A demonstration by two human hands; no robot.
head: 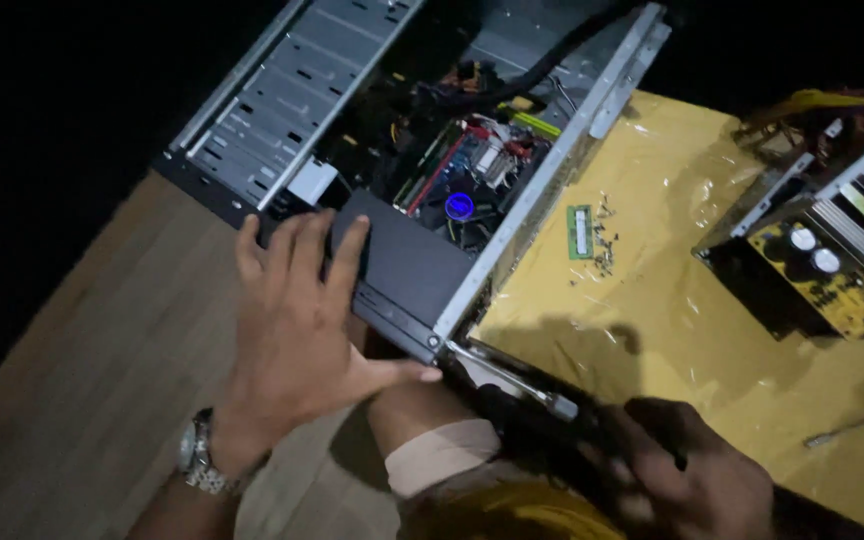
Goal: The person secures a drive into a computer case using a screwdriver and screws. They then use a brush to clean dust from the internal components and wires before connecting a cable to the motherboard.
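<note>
Fingers (pixel 352 245) of the left hand (pixel 297 330) lie spread flat on the dark drive (pixel 407 265) at frame centre, thumb hooked under its near edge; drive sits in the front corner of the open PC case (pixel 552 165). Right hand (pixel 687 480), lower right, is wrapped around a screwdriver (pixel 512 380), tip at the case corner. Drive looks stiff, boxy, fairly heavy, smooth on top: best gripped by the side edges. Sheet-metal case edges look sharp. Loose screws (pixel 604 240) and a memory stick (pixel 579 232) lie right, on the yellow bench cover (pixel 672 300); open room is lower left.
</note>
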